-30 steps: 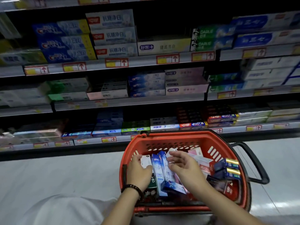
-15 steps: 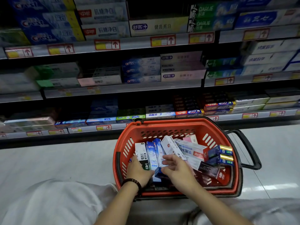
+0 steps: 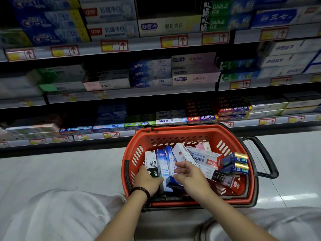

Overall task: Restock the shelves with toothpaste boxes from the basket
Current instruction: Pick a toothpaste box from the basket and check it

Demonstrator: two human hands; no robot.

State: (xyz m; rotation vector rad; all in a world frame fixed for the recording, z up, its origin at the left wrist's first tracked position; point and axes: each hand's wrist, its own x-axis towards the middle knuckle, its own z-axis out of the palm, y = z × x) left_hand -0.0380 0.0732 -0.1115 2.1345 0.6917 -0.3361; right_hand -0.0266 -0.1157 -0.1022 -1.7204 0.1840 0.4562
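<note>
**Choosing what to shelve next**

The left hand (image 3: 147, 180) grips the black-and-white toothpaste box (image 3: 152, 165) by the red basket's (image 3: 182, 130) left wall. The right hand (image 3: 190, 176), nearer the blue Crest boxes (image 3: 165, 159), curls over them; any grip is hidden. They stand on end, long axes rising toward the far shelves (image 3: 139, 94).

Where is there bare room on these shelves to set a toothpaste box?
Top shelf: a dark gap above the single cream box, between the white boxes and the green Darlie boxes. Bottom shelf: headroom above the low green boxes. Crowded: the basket, toothpaste boxes packed round the left hand and right hand.
</note>
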